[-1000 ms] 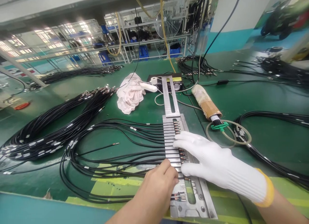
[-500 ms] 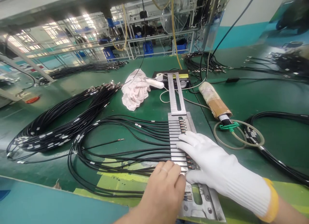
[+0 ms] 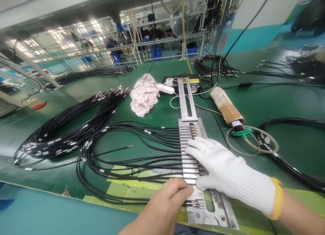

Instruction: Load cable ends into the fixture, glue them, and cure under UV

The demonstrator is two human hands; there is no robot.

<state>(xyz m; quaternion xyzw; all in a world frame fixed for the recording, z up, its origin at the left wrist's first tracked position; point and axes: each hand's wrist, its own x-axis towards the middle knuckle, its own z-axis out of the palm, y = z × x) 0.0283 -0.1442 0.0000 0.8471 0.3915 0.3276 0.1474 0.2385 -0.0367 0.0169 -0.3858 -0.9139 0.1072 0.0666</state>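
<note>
In the head view, a slotted metal fixture (image 3: 193, 191) lies on the bench with several black cables (image 3: 152, 143) laid side by side across its slots. Metal terminals (image 3: 193, 129) on the cable ends show along its right side. My left hand (image 3: 166, 203), bare, is closed with bent fingers around the cables at the fixture's lower left edge; the fingertips are partly hidden. Two cable ends (image 3: 199, 204) come out to its right. My right hand (image 3: 223, 167), in a white knit glove, rests on the fixture with fingers spread, pressing over the cables and covering some terminals.
A large bundle of black cables (image 3: 68, 126) lies left, near a crumpled pale cloth (image 3: 144, 96). Behind the fixture stands a black box with a dial (image 3: 194, 88). A taped dispenser tube (image 3: 227, 108) with a coiled hose sits right. More cables (image 3: 291, 164) lie at the far right.
My left hand has moved down and slightly left along the fixture's edge, uncovering the cables above it. The gloved right hand stays almost in place. The view has shifted slightly.
</note>
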